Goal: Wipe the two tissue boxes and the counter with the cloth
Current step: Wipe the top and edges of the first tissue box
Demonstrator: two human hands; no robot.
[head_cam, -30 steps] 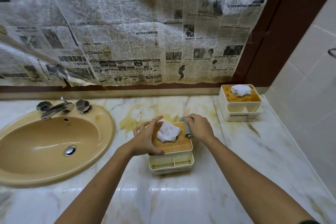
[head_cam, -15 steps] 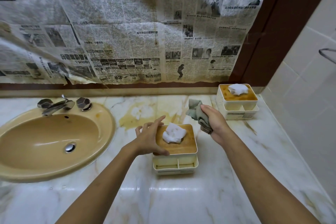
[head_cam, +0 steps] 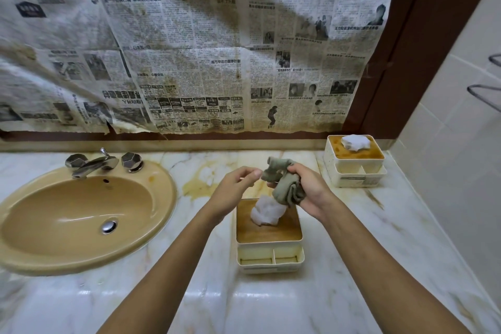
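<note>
The pale marble surface [head_cam: 339,293], stained yellow near the back, holds a tan sink [head_cam: 81,214], a near tissue box [head_cam: 269,252] and a far tissue box [head_cam: 355,168] in the right corner.

- The bunched cloth [head_cam: 287,184] covers most of the palm of my right hand [head_cam: 307,191].
- I cannot tell whether my left hand [head_cam: 234,188] touches the cloth.
- Cloth and hands hide the far edge of the near tissue box [head_cam: 268,233] and the top of its tissue [head_cam: 264,214].
- The sink [head_cam: 67,219] is cut off at the left edge, the wall rail [head_cam: 485,95] at the right.
- The newspaper [head_cam: 189,49] print and the far tissue box [head_cam: 357,169] label are too small to read.
</note>
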